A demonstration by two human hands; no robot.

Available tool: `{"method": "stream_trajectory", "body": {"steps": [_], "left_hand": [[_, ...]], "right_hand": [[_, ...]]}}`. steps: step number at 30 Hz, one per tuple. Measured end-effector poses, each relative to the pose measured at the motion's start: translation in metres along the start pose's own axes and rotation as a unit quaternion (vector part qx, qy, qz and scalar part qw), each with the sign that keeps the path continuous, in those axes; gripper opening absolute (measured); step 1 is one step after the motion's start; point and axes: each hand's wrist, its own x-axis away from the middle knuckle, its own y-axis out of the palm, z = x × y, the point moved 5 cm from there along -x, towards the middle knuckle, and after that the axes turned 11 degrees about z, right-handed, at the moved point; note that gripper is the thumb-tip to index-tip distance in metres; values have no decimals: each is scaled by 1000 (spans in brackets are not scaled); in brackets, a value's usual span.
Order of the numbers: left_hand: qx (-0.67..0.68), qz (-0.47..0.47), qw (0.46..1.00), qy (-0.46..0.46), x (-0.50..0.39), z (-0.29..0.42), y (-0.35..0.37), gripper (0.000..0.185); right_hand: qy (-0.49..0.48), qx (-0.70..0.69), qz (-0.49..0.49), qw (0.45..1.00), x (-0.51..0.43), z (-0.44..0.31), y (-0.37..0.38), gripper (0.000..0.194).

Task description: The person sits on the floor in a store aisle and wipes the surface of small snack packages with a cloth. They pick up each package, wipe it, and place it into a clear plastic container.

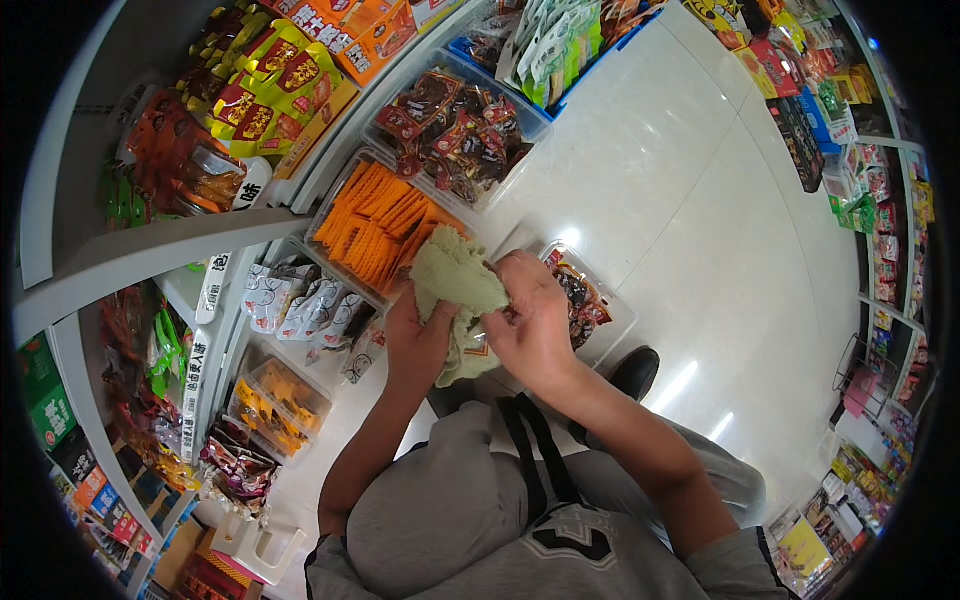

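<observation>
My left hand [420,341] grips a pale green cloth [459,270], which is bunched up and hangs down between my hands. At the cloth's right edge, the fingers of my right hand [534,315] are pinched together on a small snack packet [477,343]. Most of that packet is hidden by the cloth and fingers; a clear part with a red-orange edge shows. Just beyond my right hand, a clear plastic bin [611,330] on the floor holds dark snack packets [581,296] with red print. A bin of orange packets [382,225] lies beyond my left hand.
A bin of dark red-brown packets [457,131] and a blue crate [559,105] line the shelf [225,229] on the left. White pouches [300,300] and a small bin of yellow packets [281,405] stand nearer. Stocked shelves [889,225] run along the right, across the tiled floor [697,225].
</observation>
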Motion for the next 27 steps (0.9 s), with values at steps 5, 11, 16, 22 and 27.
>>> {"method": "stream_trajectory", "body": {"steps": [5,11,16,22,27], "left_hand": [[76,-97,983,-137,-4,-16,-4,37],[132,-251,939,-195,14,-18,9,42],[230,-102,924,-288,13,-22,7,44],[354,-82,872,-328,21,-20,6,57],[322,-121,876,-338,22,-23,5,59]], "right_hand": [[163,-81,-20,983,11,11,8,20],[30,-26,29,999,2,13,1,12],[133,-106,154,973,-3,20,-3,13],[185,-232,280,913,8,26,-17,14],[46,-105,205,972,3,10,-18,13]]}}
